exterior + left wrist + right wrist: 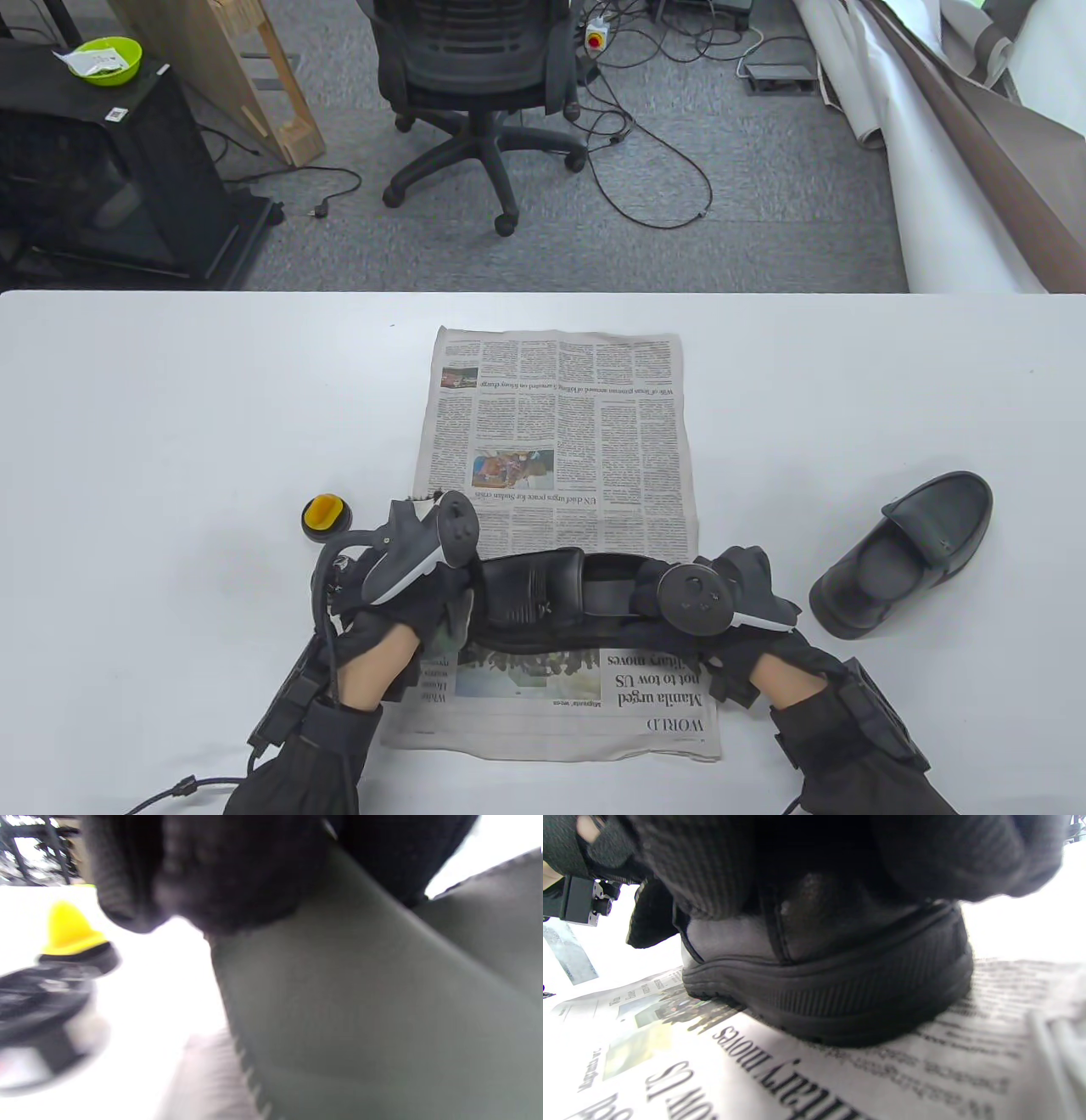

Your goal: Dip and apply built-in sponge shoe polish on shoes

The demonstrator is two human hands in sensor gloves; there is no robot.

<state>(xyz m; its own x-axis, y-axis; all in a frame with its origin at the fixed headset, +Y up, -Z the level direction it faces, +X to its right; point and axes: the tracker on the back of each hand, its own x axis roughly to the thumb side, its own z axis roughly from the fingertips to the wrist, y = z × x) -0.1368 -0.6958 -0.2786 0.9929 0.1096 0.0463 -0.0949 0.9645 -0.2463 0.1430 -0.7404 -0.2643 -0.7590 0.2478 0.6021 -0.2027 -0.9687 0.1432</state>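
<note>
A black shoe (543, 594) lies sideways across the near part of a newspaper (560, 407), toe to the left. My left hand (437, 607) holds its toe end; the left wrist view shows the gloved fingers (212, 870) against the shoe's upper (360, 1005). My right hand (747, 586) grips the heel; the right wrist view shows the fingers (840, 857) over the heel top (831, 993), sole on the paper (712, 1069). The polish applicator, a yellow sponge on a black base (327, 514), stands on the table left of my left hand and shows in the left wrist view (70, 929).
A second black shoe (912, 552) lies on the bare white table (170, 424) to the right, off the newspaper. An office chair (479, 93) and cables are on the floor beyond the table's far edge.
</note>
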